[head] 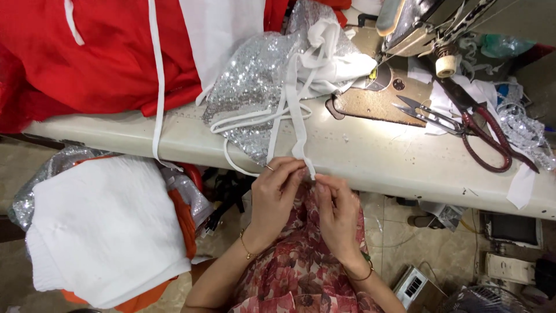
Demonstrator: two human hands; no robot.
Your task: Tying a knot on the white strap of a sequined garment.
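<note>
My left hand [277,191] and my right hand [336,210] meet just below the front edge of the sewing table [370,159]. Both pinch the end of a white fabric strip [296,124] between fingertips. The strip runs up over the table edge to a silver sequin fabric [249,87] and a bunched white cloth [330,55]. A thinner white cord [255,119] loops on the sequin fabric beside the strip.
Red fabric [98,58] is heaped at the table's left. A sewing machine [417,23] stands at the back right, with thread snips [425,113] and red-handled scissors [489,139] beside it. A stack of white, orange and sequin cloth [104,226] sits at lower left.
</note>
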